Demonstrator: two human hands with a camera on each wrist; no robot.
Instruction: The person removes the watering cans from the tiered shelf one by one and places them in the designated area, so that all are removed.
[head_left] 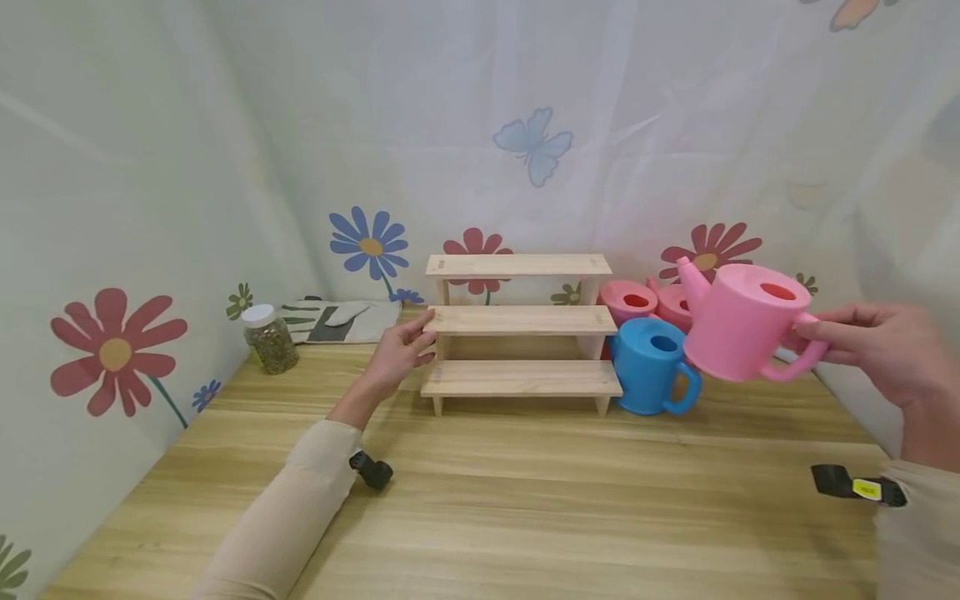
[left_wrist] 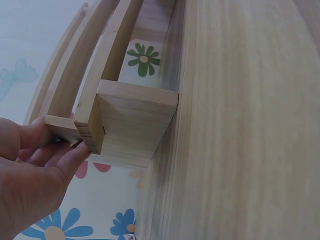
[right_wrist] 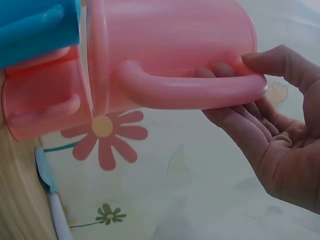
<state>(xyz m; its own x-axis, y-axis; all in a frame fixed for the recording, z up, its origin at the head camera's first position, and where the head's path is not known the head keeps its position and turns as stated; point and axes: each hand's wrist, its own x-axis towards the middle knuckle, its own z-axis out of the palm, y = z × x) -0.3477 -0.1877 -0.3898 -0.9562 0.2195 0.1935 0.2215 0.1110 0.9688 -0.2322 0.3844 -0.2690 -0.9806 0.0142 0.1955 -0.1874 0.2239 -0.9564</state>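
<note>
A three-step wooden shelf stand (head_left: 521, 379) stands at the middle back of the table. My left hand (head_left: 397, 357) pinches the left end of its middle board, thumb on top and fingers beneath, as the left wrist view shows. On the right, my right hand (head_left: 881, 343) holds a pink watering can (head_left: 727, 329) by its handle (right_wrist: 190, 92), raised off the table with the spout towards the left. Below and left of it, a blue watering can (head_left: 645, 375) sits against the stand's right side. Behind that are two red-pink watering cans (head_left: 622, 302), partly hidden.
At the back left, a jar (head_left: 272, 342) with a white lid lies near garden gloves (head_left: 348, 321). A small trowel (right_wrist: 46, 172) with a pale handle shows in the right wrist view. A printed curtain (head_left: 262, 167) closes off the table (head_left: 480, 500) at the back and sides.
</note>
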